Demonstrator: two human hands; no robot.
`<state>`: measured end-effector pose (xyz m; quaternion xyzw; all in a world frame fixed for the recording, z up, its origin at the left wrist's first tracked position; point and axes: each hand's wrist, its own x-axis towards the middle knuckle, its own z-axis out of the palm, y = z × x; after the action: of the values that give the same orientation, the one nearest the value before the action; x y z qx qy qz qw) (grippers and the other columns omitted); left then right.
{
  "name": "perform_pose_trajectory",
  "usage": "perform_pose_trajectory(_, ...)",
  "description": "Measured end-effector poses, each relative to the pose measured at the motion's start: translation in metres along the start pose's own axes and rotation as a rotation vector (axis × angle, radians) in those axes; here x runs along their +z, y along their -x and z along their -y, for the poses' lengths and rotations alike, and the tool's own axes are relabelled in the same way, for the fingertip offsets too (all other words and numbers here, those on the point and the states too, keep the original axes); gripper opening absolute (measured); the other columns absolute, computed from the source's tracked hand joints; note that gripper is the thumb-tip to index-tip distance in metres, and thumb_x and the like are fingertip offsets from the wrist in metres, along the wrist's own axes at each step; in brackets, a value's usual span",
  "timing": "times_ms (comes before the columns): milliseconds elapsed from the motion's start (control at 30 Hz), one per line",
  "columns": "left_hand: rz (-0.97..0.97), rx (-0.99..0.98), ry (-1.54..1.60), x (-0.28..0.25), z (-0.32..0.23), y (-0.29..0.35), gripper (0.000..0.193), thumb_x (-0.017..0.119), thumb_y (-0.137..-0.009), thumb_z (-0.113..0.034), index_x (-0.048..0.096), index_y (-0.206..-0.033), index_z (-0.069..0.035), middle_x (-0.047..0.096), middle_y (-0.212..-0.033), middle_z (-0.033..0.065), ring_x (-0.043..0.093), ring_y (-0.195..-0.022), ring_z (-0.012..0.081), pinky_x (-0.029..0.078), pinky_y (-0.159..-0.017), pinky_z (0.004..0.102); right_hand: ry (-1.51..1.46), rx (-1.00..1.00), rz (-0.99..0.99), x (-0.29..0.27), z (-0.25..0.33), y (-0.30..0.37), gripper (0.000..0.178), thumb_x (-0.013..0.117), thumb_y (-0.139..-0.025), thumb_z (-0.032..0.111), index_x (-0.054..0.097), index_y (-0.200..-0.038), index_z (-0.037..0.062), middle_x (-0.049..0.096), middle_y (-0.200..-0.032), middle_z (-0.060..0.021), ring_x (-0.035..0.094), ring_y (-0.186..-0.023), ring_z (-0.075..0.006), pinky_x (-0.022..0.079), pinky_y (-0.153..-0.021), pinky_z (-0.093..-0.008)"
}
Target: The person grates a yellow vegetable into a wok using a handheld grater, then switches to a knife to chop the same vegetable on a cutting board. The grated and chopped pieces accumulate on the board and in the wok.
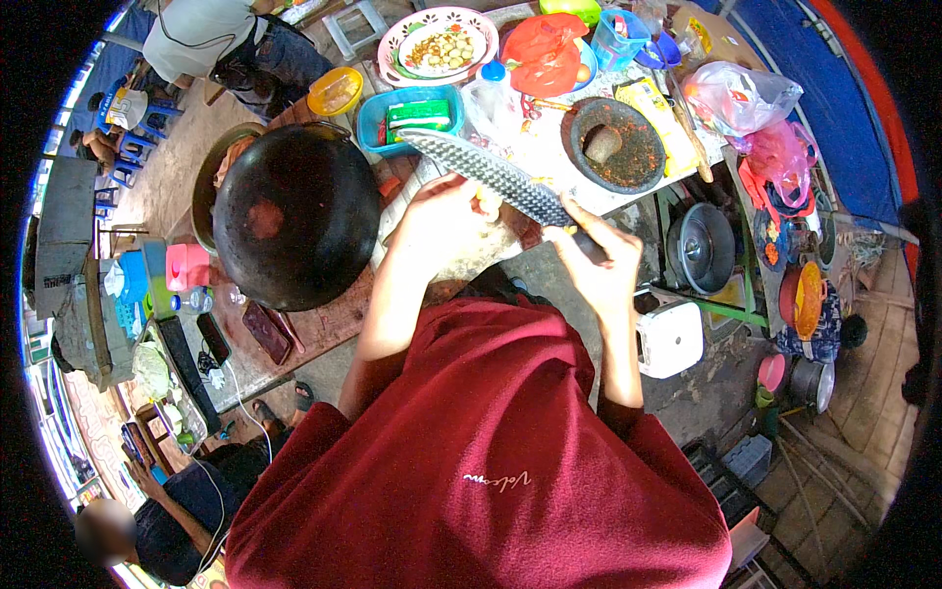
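In my right hand is a large kitchen knife with a dark, dimpled blade. The blade points up and to the left, above the table's near edge. My left hand is closed beside the blade, pinching a small pale-yellow piece too small to name. A blue rectangular tub with a green packet stands just beyond the blade tip. Right of the blade sits a dark stone mortar, its pestle resting in reddish paste.
To the left rests a big blackened wok. Farther back are a flowered plate of pale bulbs, a yellow bowl and a red plastic bag. A metal basin is at right. Other people are nearby.
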<state>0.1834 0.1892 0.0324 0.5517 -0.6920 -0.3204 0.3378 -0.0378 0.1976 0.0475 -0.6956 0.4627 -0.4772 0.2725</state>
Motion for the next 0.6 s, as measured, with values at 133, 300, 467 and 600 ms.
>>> perform_pose_trajectory(133, 0.024, -0.29, 0.968, -0.006, 0.002, 0.0, 0.015, 0.057, -0.092, -0.011, 0.062, -0.103, -0.003, 0.064, -0.095, 0.0055, 0.06, -0.086, 0.0138, 0.05, -0.08, 0.0302, -0.02, 0.024, 0.021, -0.01, 0.004, -0.001, 0.045, 0.084, -0.074, 0.007, 0.07, -0.117, 0.0001, 0.074, -0.101, -0.0178, 0.068, -0.077, -0.0108, 0.054, -0.071, -0.0258)
perform_pose_trajectory(300, 0.056, -0.148, 0.698, 0.005, 0.008, 0.0, 0.029, 0.061, -0.092, -0.01, 0.06, -0.119, 0.0, 0.065, -0.113, 0.009, 0.061, -0.107, 0.0165, 0.049, -0.095, 0.0298, -0.077, -0.086, 0.124, 0.008, 0.013, 0.002, 0.046, 0.083, -0.074, 0.009, 0.07, -0.117, 0.0008, 0.074, -0.096, -0.0168, 0.069, -0.073, -0.0121, 0.054, -0.067, -0.0258)
perform_pose_trajectory(467, 0.077, -0.101, 1.02, 0.011, 0.011, 0.0, 0.026, 0.057, -0.096, -0.012, 0.06, -0.119, 0.0, 0.066, -0.107, 0.0035, 0.06, -0.095, 0.0111, 0.049, -0.085, 0.0277, -0.089, -0.163, 0.093, 0.016, 0.018, -0.001, 0.044, 0.083, -0.074, 0.013, 0.071, -0.114, 0.0006, 0.074, -0.089, -0.0154, 0.071, -0.07, -0.0178, 0.055, -0.065, -0.0285)
perform_pose_trajectory(600, 0.041, -0.132, 0.768, 0.01, 0.008, 0.001, 0.024, 0.057, -0.096, -0.014, 0.062, -0.115, -0.001, 0.066, -0.104, 0.0028, 0.059, -0.093, 0.0097, 0.048, -0.083, 0.0274, -0.052, -0.04, 0.191, 0.009, 0.022, 0.002, 0.047, 0.083, -0.072, 0.003, 0.069, -0.117, -0.001, 0.072, -0.108, -0.0195, 0.072, -0.095, -0.0205, 0.056, -0.084, -0.0313)
